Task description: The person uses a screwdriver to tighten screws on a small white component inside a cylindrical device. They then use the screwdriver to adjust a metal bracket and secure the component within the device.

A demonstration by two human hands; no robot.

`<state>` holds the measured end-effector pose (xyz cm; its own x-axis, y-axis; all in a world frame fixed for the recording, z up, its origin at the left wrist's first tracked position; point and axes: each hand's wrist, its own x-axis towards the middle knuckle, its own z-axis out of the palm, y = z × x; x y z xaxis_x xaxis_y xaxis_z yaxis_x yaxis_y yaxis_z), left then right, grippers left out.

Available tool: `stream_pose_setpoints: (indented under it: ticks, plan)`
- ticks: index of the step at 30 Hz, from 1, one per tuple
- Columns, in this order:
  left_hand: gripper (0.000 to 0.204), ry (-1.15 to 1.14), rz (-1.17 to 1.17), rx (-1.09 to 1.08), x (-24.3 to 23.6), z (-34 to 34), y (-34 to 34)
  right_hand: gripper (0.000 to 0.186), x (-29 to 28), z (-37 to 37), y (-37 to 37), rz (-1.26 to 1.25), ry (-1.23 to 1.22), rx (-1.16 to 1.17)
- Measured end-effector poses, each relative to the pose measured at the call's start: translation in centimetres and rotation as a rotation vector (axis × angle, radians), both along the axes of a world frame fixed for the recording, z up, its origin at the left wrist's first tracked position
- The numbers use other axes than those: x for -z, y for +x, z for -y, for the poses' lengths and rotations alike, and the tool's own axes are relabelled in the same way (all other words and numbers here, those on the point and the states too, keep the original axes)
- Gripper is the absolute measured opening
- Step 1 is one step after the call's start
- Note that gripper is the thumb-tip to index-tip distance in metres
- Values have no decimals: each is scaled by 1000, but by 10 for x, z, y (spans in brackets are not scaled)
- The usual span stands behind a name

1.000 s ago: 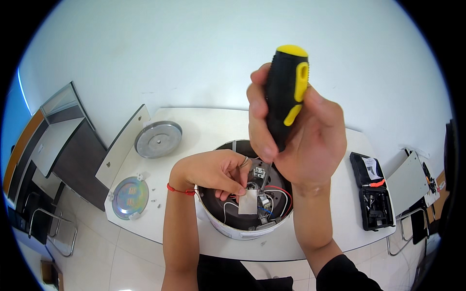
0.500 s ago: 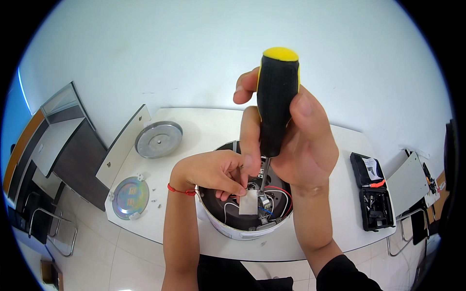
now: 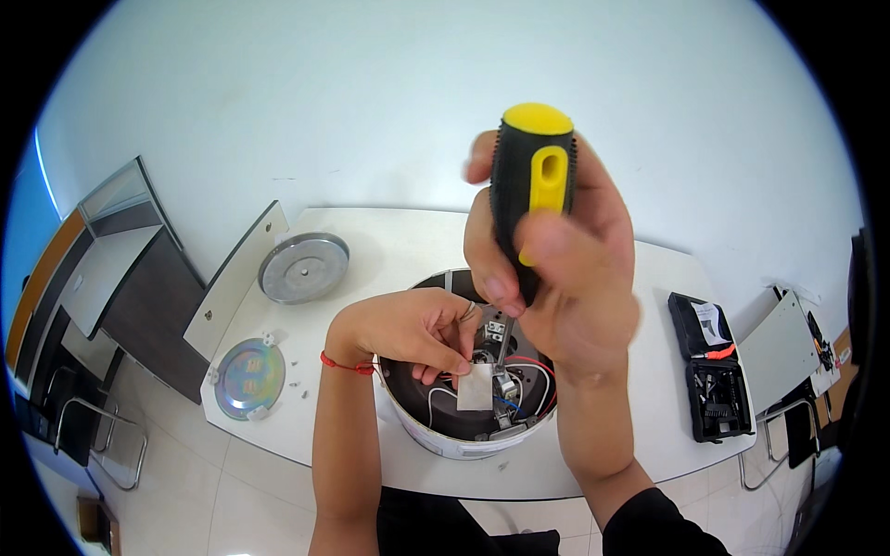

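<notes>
My right hand is closed round the black and yellow handle of a screwdriver, its shaft pointing down into a round appliance housing. The tip is among the parts inside, and I cannot make out exactly what it touches. Over the left part of the housing my left hand pinches the upper edge of a thin, flat, pale rectangular sheet. Red, white and blue wires and small metal parts lie around it within the dark interior.
On the white table, a round metal pan stands at the far left. Nearer is a shiny metal disc with several small screws beside it. At the right lies an open black tool case.
The screwdriver handle has turned in my right hand, so its yellow slot now faces me. That hand's fingers and thumb have shifted. My left hand and the sheet stay put.
</notes>
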<state>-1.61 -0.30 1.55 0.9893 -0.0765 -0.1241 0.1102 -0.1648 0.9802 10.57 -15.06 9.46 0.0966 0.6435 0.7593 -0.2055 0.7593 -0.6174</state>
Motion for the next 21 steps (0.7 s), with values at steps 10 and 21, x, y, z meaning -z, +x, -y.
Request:
stream_pose_setpoints:
  ticks: [10, 21]
  plan:
    - [17, 50, -20, 9, -10, 4, 1, 55, -5, 5, -5, 72, 10, 145]
    - [17, 45, -22, 7, -1, -1, -2, 53, -10, 9, -2, 17, -3, 71]
